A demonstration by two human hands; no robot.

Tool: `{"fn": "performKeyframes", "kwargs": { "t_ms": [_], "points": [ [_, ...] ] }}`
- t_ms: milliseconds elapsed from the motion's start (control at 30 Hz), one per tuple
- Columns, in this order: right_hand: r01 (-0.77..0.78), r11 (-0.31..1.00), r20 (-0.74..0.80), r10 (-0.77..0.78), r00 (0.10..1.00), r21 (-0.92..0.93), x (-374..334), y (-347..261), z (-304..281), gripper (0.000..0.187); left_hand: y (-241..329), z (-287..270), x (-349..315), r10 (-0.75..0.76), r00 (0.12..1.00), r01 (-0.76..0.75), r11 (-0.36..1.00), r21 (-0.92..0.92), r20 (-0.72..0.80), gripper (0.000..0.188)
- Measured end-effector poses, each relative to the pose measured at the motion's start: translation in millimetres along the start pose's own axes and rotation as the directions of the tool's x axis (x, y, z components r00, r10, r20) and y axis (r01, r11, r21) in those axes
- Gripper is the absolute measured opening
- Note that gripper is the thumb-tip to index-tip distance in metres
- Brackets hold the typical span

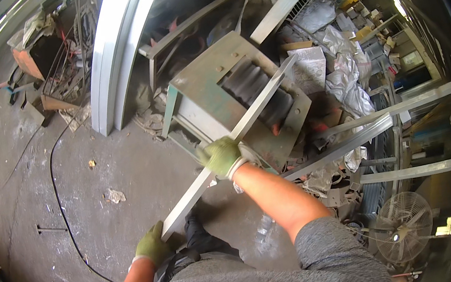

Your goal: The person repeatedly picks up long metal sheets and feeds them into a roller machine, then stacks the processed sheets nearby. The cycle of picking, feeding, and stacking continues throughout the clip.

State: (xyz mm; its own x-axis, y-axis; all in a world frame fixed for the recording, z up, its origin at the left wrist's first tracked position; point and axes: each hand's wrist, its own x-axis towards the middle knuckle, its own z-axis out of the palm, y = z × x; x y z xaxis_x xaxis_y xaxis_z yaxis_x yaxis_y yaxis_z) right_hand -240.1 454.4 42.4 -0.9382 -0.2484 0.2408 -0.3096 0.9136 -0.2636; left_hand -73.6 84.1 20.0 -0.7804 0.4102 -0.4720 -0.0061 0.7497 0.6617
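Observation:
A long straight metal bar (190, 197) runs slantwise from near my waist up to the right, held in both hands. My left hand (152, 244), in a green work glove, is closed round its near end. Farther along, my right hand (221, 157), gloved the same way, grips the bar from above. The bar's far part passes over a worn metal machine (201, 83) with green paint patches. A dark ribbed roller (252, 86) sits in the machine's opening beneath the bar. Whether the bar touches the roller I cannot tell.
A tall silver metal column (120, 51) stands beyond the machine. Several metal rails (419, 170) and a round fan (402, 227) are at the right. Crumpled silver sheeting (343, 63) and scrap lie behind. A black cable (57, 185) crosses the concrete floor (22, 232) at left.

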Motion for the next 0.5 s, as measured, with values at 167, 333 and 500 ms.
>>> {"fn": "performKeyframes", "kwargs": {
  "t_ms": [167,333,500],
  "points": [
    [0.0,0.997,0.212,-0.017,0.977,0.082,-51,-94,46,0.052,-103,34,-71,-0.138,0.988,0.137,0.99,0.021,0.076,0.065],
    [0.104,0.967,0.205,-0.154,0.967,0.234,-83,-147,53,0.036,-141,33,-120,-0.182,0.981,0.193,0.96,-0.205,0.072,0.063],
    [0.072,0.99,0.063,-0.081,0.995,0.125,-36,-46,32,0.026,-50,4,-49,-0.348,0.933,0.36,0.908,-0.216,0.093,0.052]
  ]
}}
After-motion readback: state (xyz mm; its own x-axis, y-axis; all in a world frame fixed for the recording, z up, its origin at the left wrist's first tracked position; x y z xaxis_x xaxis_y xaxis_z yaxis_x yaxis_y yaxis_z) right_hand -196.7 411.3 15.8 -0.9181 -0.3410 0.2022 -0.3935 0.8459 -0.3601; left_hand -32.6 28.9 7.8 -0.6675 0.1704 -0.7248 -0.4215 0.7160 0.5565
